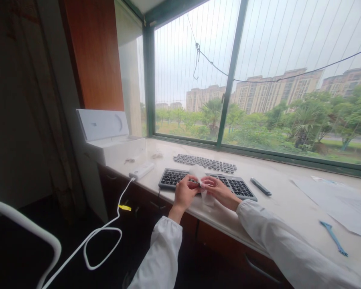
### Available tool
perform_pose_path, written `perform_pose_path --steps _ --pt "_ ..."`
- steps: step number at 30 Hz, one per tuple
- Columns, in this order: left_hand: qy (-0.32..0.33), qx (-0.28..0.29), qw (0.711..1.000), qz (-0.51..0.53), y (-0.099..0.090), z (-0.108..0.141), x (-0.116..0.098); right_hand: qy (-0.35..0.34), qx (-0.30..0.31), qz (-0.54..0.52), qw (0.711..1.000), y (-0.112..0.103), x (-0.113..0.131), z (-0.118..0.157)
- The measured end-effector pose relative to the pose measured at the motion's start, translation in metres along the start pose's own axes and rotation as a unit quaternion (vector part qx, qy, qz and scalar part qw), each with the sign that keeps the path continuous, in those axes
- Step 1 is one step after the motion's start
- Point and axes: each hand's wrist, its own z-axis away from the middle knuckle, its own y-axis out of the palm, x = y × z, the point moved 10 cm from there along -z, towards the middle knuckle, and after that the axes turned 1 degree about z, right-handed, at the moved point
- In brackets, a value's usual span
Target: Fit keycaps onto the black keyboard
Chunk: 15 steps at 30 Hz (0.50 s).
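A thin white tissue (197,171) is bunched between my two hands, above the front of a dark keyboard (240,187). My left hand (185,192) pinches it from the left with bent fingers. From the other side my right hand (218,190) grips it between thumb and fingers; part of the tissue hangs below. The keyboard's key positions look bare of caps, and its middle is partly hidden by my hands. Behind it, several loose dark keycaps (204,162) lie in rows on the white countertop (276,216).
A dark slim stick-shaped object (260,186) lies right of the keyboard. Farther right are a blue tool (333,237) and papers (337,200). At left stand an open white box (120,150) and a white power strip (141,170) with a cable (120,200) hanging off the counter edge.
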Motion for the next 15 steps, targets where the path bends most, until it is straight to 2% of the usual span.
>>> perform_pose_path --steps 6,10,15 --pt "0.044 0.038 0.998 0.039 0.008 0.005 -0.009 0.022 0.020 -0.013 0.999 0.012 0.001 0.003" --pt "0.057 0.033 0.997 0.038 0.008 0.006 -0.011 0.034 -0.003 -0.025 0.999 0.008 -0.003 0.001" --pt "0.060 0.015 0.998 0.027 0.004 0.004 -0.010 0.048 -0.001 -0.048 0.998 0.005 -0.007 -0.001"
